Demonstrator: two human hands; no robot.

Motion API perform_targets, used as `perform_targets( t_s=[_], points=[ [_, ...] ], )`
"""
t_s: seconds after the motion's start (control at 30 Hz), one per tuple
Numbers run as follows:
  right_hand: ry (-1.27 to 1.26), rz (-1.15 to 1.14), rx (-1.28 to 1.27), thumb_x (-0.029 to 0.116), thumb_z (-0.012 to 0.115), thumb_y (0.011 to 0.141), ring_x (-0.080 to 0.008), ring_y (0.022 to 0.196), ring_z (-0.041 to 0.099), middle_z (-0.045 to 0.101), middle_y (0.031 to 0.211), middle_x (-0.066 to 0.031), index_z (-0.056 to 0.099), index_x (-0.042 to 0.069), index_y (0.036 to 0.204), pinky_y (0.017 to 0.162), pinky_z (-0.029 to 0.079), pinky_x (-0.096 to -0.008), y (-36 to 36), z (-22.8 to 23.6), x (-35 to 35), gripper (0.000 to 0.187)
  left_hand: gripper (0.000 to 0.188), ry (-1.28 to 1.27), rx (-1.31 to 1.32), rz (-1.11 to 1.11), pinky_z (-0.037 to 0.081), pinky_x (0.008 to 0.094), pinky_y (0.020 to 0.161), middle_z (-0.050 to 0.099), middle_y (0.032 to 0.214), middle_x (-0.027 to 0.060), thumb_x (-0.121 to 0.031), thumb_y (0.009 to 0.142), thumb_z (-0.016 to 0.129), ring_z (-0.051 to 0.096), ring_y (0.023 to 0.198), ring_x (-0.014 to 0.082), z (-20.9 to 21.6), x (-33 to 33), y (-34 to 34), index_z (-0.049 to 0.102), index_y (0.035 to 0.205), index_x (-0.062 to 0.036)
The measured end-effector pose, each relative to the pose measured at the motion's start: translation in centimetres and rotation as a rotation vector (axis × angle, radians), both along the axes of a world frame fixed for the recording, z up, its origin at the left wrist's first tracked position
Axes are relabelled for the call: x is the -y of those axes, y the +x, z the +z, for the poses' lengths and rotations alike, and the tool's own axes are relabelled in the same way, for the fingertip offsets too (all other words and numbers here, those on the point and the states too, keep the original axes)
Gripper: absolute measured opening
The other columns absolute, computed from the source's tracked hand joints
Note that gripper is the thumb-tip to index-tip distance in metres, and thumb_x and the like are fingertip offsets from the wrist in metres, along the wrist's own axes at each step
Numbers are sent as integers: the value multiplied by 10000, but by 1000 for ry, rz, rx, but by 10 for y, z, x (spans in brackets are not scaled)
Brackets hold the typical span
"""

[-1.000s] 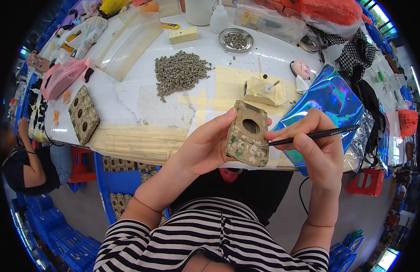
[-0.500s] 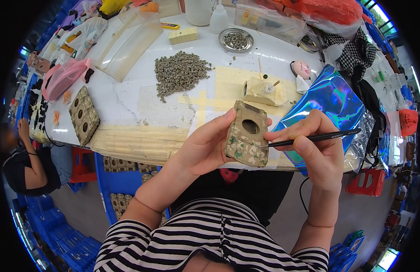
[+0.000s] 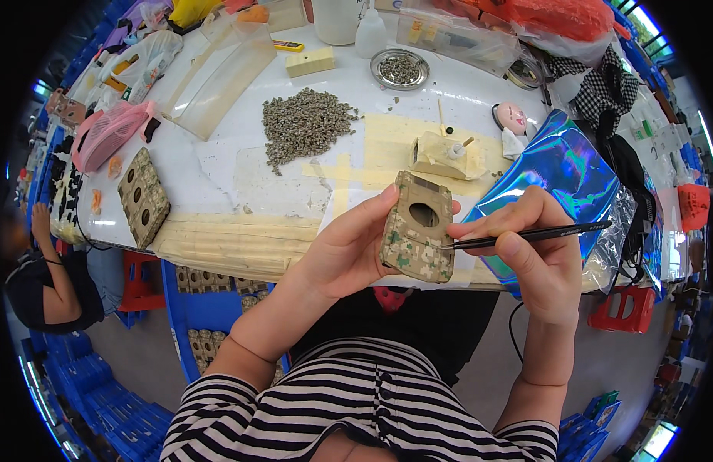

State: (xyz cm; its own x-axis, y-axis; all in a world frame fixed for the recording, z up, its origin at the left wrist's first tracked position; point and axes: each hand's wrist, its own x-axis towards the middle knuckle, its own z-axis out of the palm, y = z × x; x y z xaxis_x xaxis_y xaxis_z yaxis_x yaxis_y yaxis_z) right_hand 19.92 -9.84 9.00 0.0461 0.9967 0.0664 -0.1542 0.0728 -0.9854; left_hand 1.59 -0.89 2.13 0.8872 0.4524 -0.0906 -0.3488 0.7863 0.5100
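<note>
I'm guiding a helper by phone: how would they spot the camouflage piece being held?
Find the white table; at its near edge, the left hand holds the camouflage piece. Unlike the block lying to the left, which shows three dark circles, it has one large round opening.

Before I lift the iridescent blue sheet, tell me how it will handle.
The iridescent blue sheet is probably floppy, judging by its creases; likely light, as it looks thin; and perhaps slippery, given its glossy reflections.
</note>
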Motion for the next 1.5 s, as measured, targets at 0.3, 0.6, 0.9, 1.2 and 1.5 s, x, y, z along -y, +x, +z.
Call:
perform_targets(
  t_s=[0.3,0.6,0.9,1.2,1.5],
  points=[
    [17,-63,53,206,673,869,-260,896,679,676,890,-238,492,4,857,756,552,-314,-4,-1,0,271,614,7,5,3,456,465,997,359,1416,258,-428,1007,261,462,1258,341,0,0,1,263,1431,16],
    [16,3,-45,27,610,888,-205,939,649,662,960,-177,543,-45,921,839,535,-318,-2,0,2,104,611,-3,3,13,461,462,994,361,1413,259,-425,1007,261,470,1250,339,-1,1,1,284,1420,24],
    [30,1,-21,40,613,890,-197,930,649,665,960,-177,546,-40,921,836,527,-306,0,-3,2,108,616,-2,-9,19,438,471,1013,363,1412,258,-431,1005,265,461,1257,345,-1,1,1,288,1418,25],
    [30,-9,-20,59,612,894,-174,913,646,674,948,-162,554,-33,916,842,518,-301,0,-4,2,111,617,3,-15,19,441,474,1011,366,1409,261,-430,1004,264,462,1256,348,0,2,1,293,1413,32],
    [48,-66,43,148,660,868,-268,909,661,668,877,-189,508,-10,879,843,515,-361,-4,-4,1,220,610,2,-11,24,457,461,999,376,1401,260,-426,1006,265,478,1240,347,-2,1,2,301,1407,31]
  ],
)
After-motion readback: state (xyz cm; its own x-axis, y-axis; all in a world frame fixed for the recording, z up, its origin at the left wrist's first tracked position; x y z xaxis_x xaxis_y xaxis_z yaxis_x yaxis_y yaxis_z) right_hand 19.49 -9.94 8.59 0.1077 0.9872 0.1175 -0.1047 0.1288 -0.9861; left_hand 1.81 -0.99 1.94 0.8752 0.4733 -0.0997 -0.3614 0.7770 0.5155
